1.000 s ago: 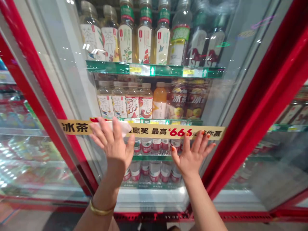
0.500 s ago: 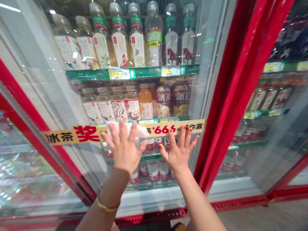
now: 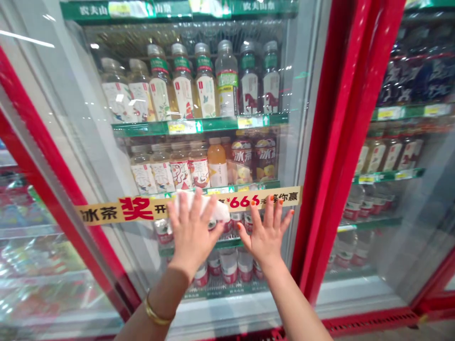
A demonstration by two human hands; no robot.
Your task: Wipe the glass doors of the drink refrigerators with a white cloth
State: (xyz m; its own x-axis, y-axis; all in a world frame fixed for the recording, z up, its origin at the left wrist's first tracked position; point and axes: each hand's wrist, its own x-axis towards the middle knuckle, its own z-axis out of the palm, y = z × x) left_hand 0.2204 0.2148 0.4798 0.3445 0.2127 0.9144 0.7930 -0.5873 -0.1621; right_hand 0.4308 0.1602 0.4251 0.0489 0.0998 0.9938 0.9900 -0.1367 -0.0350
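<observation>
My left hand (image 3: pixel 194 232), with a gold bangle (image 3: pixel 156 310) at its wrist, lies with spread fingers over a white tissue (image 3: pixel 216 208) on the glass door (image 3: pixel 302 94). The tissue shows between and to the right of the fingers, over a beige strip (image 3: pixel 95 214) with black and red characters. To the right, my right hand (image 3: pixel 266 234), with orange nails, is spread against the same door and holds nothing. Its fingertips overlap the strip's right part.
Behind the glass, green-edged shelves (image 3: pixel 142 128) carry rows of drink bottles (image 3: pixel 183 90). A red door frame (image 3: pixel 337 142) stands at the right, with another bottle cooler (image 3: pixel 384 175) beyond. Another red frame (image 3: pixel 53 142) runs down the left, beside blurred packages (image 3: pixel 42 265).
My left hand and the tissue have slid right along the strip, uncovering a character on their left. My right hand stays at nearly the same place. The view has shifted, showing a higher shelf.
</observation>
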